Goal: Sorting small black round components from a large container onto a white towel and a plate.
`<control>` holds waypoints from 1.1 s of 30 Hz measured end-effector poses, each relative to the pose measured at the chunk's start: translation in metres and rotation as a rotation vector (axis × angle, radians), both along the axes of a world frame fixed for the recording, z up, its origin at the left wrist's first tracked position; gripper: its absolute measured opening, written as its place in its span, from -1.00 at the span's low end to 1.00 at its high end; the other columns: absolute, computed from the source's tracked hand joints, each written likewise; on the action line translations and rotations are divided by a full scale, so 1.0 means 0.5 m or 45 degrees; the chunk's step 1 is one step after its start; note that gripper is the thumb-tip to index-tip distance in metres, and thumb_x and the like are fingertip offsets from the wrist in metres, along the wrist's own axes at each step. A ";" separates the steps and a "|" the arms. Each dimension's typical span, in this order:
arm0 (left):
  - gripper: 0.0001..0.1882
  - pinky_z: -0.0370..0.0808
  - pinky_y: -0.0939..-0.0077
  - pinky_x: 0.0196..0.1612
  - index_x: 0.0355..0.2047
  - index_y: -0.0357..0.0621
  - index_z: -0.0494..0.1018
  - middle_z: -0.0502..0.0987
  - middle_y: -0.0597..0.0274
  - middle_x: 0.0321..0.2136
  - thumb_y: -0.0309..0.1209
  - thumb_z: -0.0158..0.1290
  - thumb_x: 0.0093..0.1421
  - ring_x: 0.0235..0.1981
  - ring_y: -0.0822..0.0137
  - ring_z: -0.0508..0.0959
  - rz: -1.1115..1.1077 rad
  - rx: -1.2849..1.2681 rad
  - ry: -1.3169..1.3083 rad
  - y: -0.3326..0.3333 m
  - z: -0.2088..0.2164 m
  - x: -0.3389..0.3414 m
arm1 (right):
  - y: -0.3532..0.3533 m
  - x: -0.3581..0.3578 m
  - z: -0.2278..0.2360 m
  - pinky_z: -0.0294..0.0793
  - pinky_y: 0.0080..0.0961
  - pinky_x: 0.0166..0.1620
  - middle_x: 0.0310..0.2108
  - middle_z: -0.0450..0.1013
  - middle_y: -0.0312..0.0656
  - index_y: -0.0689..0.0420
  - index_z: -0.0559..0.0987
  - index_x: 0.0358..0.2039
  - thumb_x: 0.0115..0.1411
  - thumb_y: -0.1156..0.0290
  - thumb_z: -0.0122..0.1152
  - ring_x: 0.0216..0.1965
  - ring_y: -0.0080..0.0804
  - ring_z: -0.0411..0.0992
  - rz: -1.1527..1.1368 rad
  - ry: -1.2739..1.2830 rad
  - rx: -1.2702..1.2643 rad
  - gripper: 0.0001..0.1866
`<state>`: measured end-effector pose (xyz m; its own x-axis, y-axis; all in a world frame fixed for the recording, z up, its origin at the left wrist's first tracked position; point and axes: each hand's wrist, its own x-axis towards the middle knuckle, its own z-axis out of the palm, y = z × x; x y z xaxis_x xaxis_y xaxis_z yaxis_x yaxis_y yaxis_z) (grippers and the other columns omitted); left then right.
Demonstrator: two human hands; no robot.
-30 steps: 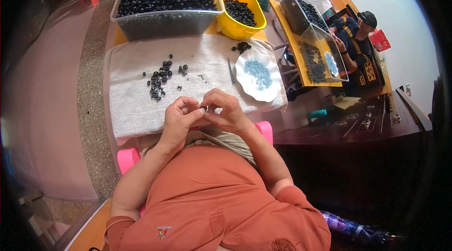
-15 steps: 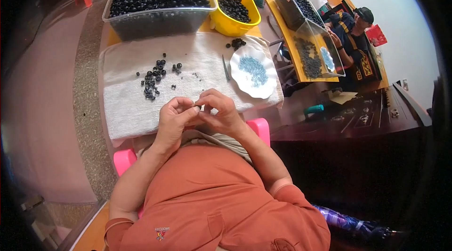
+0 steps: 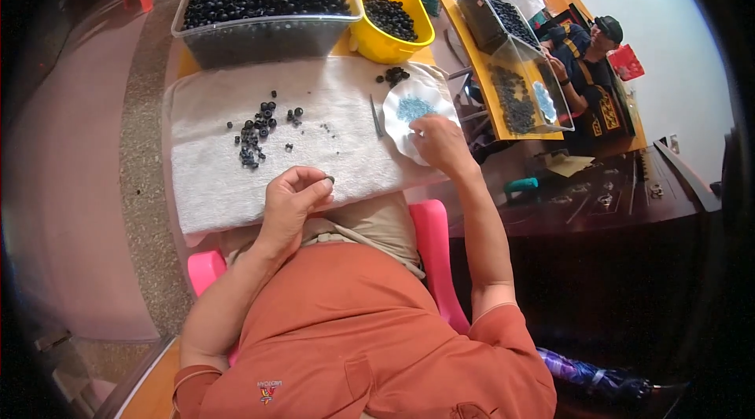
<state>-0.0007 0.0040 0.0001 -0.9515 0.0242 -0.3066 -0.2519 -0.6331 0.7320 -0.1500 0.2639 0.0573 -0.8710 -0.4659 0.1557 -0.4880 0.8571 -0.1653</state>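
Note:
My left hand, near the front edge of the white cloth, pinches a small black ring-shaped part between thumb and forefinger. To its right, my right hand dips over a white scalloped dish, fingertips together among tiny light-blue pieces. Whatever those fingertips grip is too small to make out. Beside the dish lies a pair of slim metal tweezers. Loose black ring-shaped parts are scattered over the left of the cloth, and a smaller cluster sits behind the dish.
Behind the cloth stand a large clear bin heaped with black parts and a yellow basin holding more. At right, a co-worker sits by a yellow board with clear bins. A pink chair surrounds my lap.
My right hand has left my left hand and moved right and away, onto the dish. The left hand stays put, still pinching the black part.

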 end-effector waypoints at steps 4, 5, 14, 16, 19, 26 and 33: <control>-0.88 0.54 0.55 -0.25 -0.28 -0.21 0.47 0.54 0.25 -0.39 -0.54 0.15 0.16 -0.39 0.44 0.54 -0.007 -0.008 -0.005 -0.001 0.006 0.001 | -0.013 -0.008 -0.002 0.43 -0.15 -0.06 -0.28 0.53 0.03 0.16 0.65 -0.32 0.09 0.41 0.16 -0.17 0.04 0.48 -0.042 -0.154 0.200 -0.82; -0.88 0.54 0.55 -0.25 -0.29 -0.21 0.47 0.54 0.25 -0.39 -0.54 0.15 0.16 -0.39 0.44 0.54 -0.010 -0.006 -0.002 -0.001 0.006 0.001 | -0.016 -0.009 0.000 0.42 -0.14 -0.05 -0.26 0.53 0.05 0.17 0.65 -0.34 0.09 0.42 0.14 -0.16 0.05 0.47 -0.065 -0.194 0.253 -0.82; -0.89 0.55 0.55 -0.24 -0.29 -0.23 0.48 0.54 0.24 -0.39 -0.56 0.15 0.16 -0.39 0.44 0.54 -0.010 0.013 -0.007 0.003 0.007 0.003 | -0.017 -0.007 0.006 0.44 -0.19 -0.06 -0.32 0.52 0.09 0.21 0.64 -0.44 0.08 0.45 0.09 -0.21 0.06 0.48 0.035 -0.185 -0.016 -0.82; -0.89 0.55 0.55 -0.24 -0.29 -0.24 0.48 0.54 0.24 -0.39 -0.56 0.15 0.16 -0.39 0.44 0.54 -0.010 0.013 -0.012 0.003 0.008 0.003 | -0.016 -0.011 0.002 0.45 -0.19 -0.07 -0.33 0.52 0.09 0.22 0.64 -0.45 0.07 0.46 0.09 -0.22 0.05 0.49 0.062 -0.188 -0.038 -0.83; -0.88 0.55 0.53 -0.23 -0.28 -0.24 0.48 0.54 0.23 -0.39 -0.56 0.15 0.16 -0.38 0.44 0.54 -0.016 0.012 0.002 0.003 0.008 0.003 | -0.010 -0.027 -0.006 0.47 -0.22 -0.11 -0.36 0.53 0.07 0.21 0.65 -0.45 0.03 0.48 0.12 -0.26 0.04 0.50 0.084 -0.203 0.017 -0.84; -0.88 0.56 0.53 -0.24 -0.28 -0.24 0.48 0.55 0.23 -0.40 -0.55 0.16 0.16 -0.39 0.43 0.55 -0.019 0.002 0.004 0.003 0.002 0.003 | -0.027 -0.036 0.007 0.51 -0.26 -0.20 -0.43 0.54 0.04 0.19 0.66 -0.48 -0.04 0.46 0.15 -0.34 0.01 0.53 0.136 -0.266 0.093 -0.85; -0.88 0.55 0.54 -0.25 -0.28 -0.24 0.48 0.55 0.24 -0.40 -0.54 0.16 0.16 -0.40 0.44 0.55 -0.027 0.013 0.009 0.002 -0.008 0.003 | -0.017 -0.034 -0.009 0.52 -0.29 -0.27 -0.47 0.54 0.03 0.22 0.65 -0.48 -0.06 0.47 0.17 -0.41 -0.03 0.53 0.204 -0.188 0.063 -0.85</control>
